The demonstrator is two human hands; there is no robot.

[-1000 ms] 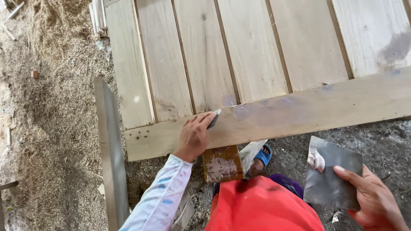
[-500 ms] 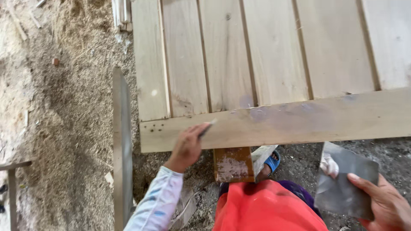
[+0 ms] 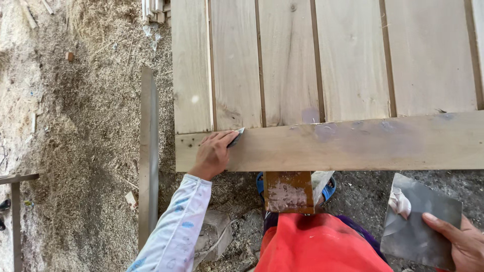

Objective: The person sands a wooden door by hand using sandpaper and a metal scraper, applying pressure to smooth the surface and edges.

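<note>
My left hand (image 3: pixel 214 153) rests on the left end of a wooden cross board (image 3: pixel 353 146) and grips a small putty knife (image 3: pixel 235 137), its blade pressed flat against the board's upper edge. The board lies across several vertical planks (image 3: pixel 292 60) of a wooden panel and shows greyish filler smears near its middle. My right hand (image 3: pixel 461 244), at the lower right below the board, holds a flat grey metal plate (image 3: pixel 418 226) with a dab of pale filler (image 3: pixel 399 202) on its upper left corner.
A brown wooden block (image 3: pixel 289 191) sticks out under the board, above my red-clad lap (image 3: pixel 317 244) and a blue sandal (image 3: pixel 327 187). A long grey plank (image 3: pixel 148 151) lies on the sawdust-covered ground (image 3: pixel 75 151) at left. Wood scraps (image 3: pixel 154 9) lie at the top.
The view has shifted, so the panel sits further right and lower. My left hand with the putty knife has slid slightly left along the board. My right hand still holds the plate.
</note>
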